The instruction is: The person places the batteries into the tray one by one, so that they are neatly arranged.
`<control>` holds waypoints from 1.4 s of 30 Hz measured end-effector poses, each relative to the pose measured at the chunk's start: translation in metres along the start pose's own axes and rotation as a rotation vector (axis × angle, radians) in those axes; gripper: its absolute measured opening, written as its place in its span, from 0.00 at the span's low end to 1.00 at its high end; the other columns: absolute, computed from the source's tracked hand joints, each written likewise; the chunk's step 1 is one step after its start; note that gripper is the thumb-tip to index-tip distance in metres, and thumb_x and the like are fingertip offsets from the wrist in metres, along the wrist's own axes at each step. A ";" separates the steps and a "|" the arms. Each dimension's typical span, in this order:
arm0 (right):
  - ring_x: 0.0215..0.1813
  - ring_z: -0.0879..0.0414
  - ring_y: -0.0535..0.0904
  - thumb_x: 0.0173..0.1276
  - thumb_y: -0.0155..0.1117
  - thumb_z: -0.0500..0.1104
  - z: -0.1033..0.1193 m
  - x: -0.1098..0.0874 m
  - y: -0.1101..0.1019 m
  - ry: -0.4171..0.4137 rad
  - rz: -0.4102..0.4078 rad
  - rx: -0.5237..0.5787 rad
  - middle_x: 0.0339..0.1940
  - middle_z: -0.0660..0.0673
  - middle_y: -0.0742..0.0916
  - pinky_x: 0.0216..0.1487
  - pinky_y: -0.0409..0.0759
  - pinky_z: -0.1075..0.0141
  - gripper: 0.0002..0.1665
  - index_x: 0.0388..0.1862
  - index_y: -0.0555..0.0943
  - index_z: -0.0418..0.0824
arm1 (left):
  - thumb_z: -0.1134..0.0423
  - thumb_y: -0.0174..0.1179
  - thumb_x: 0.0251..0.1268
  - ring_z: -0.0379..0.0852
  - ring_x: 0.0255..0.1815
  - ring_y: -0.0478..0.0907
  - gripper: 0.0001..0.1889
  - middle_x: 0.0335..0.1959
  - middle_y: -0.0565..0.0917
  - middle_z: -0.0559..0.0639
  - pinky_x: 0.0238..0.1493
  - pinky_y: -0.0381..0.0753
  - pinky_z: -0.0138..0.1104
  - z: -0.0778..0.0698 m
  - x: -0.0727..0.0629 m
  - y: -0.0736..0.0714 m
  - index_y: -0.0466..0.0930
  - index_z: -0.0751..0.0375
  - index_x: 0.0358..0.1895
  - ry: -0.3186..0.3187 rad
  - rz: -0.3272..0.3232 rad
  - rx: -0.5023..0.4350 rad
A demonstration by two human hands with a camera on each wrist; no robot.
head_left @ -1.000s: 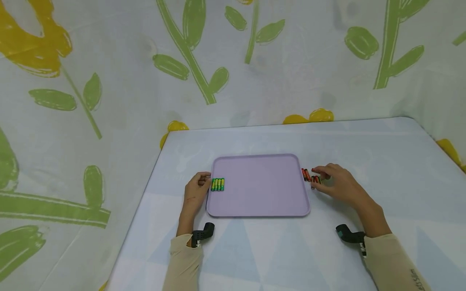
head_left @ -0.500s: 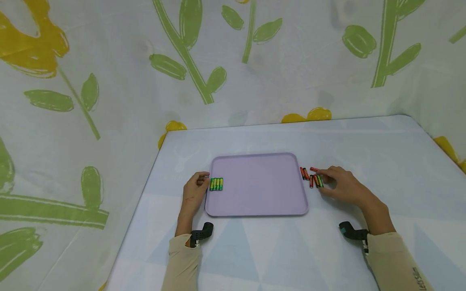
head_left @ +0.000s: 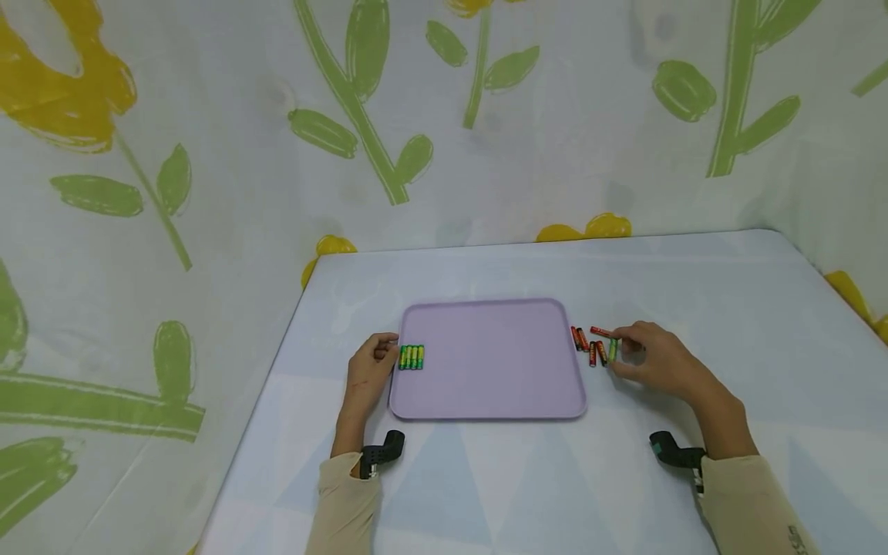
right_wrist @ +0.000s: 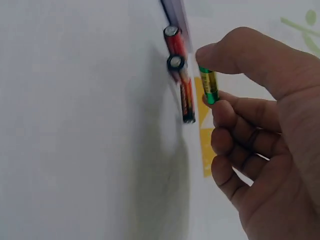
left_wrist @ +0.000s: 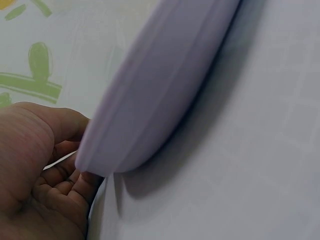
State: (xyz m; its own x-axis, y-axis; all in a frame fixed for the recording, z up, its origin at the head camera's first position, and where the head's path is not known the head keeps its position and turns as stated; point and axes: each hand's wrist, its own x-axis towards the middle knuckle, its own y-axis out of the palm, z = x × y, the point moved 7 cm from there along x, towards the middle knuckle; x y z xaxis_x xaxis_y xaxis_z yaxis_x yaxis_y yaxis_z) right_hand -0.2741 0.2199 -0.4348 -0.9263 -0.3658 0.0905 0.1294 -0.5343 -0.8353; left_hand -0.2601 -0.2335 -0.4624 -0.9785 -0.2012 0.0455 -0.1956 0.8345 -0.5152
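Note:
My right hand pinches a green-and-yellow battery by its two ends, between thumb and forefinger. Beside it, at the tray's right edge, lie several red-and-black batteries, most of them lengthwise and one crosswise behind. On the left, my left hand grips the rim of a lilac tray, thumb on one side and curled fingers on the other in the left wrist view. Just inside that rim, several green-and-yellow batteries lie side by side in a row.
The tray rests on a pale table patterned with light blue triangles. Behind and to the left hangs a white cloth printed with green stems and yellow flowers. Each wrist wears a black camera mount.
My right hand has drawn slightly to the right from over the batteries, holding the green one, and more of the red ones show. The left hand keeps its place at the tray.

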 end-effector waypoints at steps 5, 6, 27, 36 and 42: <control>0.43 0.51 0.74 0.60 0.75 0.40 0.018 0.001 -0.002 -0.073 -0.072 0.047 0.35 0.49 0.77 0.43 0.76 0.57 0.22 0.53 0.81 0.35 | 0.63 0.58 0.73 0.47 0.44 0.75 0.14 0.45 0.82 0.54 0.45 0.75 0.37 0.002 -0.002 -0.001 0.81 0.61 0.58 -0.013 0.008 -0.004; 0.43 0.51 0.74 0.60 0.75 0.39 0.023 0.001 -0.001 -0.087 -0.084 0.064 0.35 0.49 0.78 0.44 0.76 0.57 0.22 0.53 0.81 0.35 | 0.63 0.58 0.73 0.47 0.44 0.75 0.14 0.45 0.82 0.54 0.45 0.75 0.37 0.002 -0.003 -0.001 0.81 0.61 0.58 -0.014 0.009 -0.002; 0.43 0.54 0.73 0.58 0.77 0.41 0.108 0.042 0.049 -0.245 -0.075 0.219 0.35 0.50 0.78 0.47 0.74 0.53 0.22 0.51 0.83 0.38 | 0.65 0.59 0.73 0.48 0.44 0.75 0.14 0.45 0.82 0.55 0.46 0.75 0.39 0.003 -0.005 -0.005 0.81 0.62 0.58 -0.001 0.005 -0.020; 0.42 0.54 0.72 0.58 0.77 0.41 0.135 0.056 0.067 -0.227 -0.020 0.219 0.34 0.51 0.77 0.45 0.75 0.56 0.22 0.51 0.84 0.37 | 0.64 0.59 0.73 0.49 0.44 0.76 0.14 0.45 0.82 0.55 0.45 0.76 0.37 0.000 0.001 0.000 0.80 0.63 0.57 0.022 0.021 -0.028; 0.42 0.54 0.72 0.59 0.76 0.42 0.145 0.062 0.078 -0.236 -0.002 0.205 0.34 0.51 0.77 0.45 0.74 0.57 0.23 0.52 0.83 0.36 | 0.65 0.59 0.72 0.48 0.43 0.76 0.14 0.44 0.81 0.55 0.42 0.76 0.35 0.003 0.003 0.001 0.81 0.62 0.57 0.020 0.010 -0.047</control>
State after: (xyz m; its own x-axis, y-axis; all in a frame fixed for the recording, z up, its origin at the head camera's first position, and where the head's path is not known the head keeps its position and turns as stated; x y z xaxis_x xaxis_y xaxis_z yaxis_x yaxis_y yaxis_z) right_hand -0.2702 0.0454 -0.4158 -0.8219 -0.5186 0.2359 0.2183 -0.6691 -0.7104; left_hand -0.2630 -0.2349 -0.4652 -0.9814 -0.1833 0.0576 -0.1885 0.8598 -0.4746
